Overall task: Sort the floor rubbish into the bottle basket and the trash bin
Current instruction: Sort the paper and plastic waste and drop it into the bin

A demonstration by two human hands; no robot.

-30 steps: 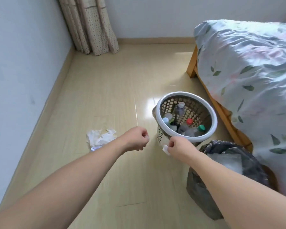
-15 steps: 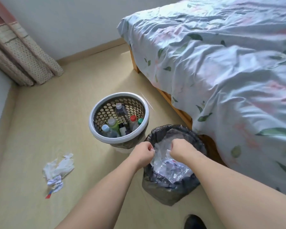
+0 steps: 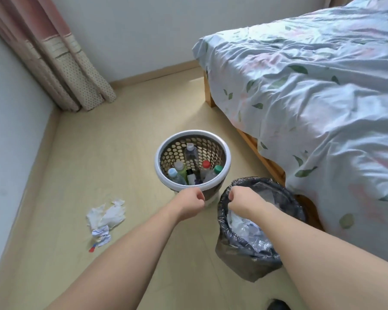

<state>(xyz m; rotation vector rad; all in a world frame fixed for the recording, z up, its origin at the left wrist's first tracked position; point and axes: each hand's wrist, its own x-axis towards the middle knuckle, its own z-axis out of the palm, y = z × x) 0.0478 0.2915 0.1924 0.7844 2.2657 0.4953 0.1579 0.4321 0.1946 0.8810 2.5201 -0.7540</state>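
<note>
Floor (image 3: pixel 126 142): crumpled paper (image 3: pixel 105 217) lay left.
Left hand (image 3: pixel 189 203): curled up, held nothing.
Right hand (image 3: pixel 242 201): curled over trash bin (image 3: pixel 238 256); grip unclear.

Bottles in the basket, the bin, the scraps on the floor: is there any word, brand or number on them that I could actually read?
None can be read.
Bottles in the basket: labels too small and blurred.
Crumpled paper on the floor: blue and red print on the lowest scrap, blurred.
Plastic wrapper in the trash bin: dark marks, unreadable.
Bedsheet: leaf pattern only, no text.
</note>
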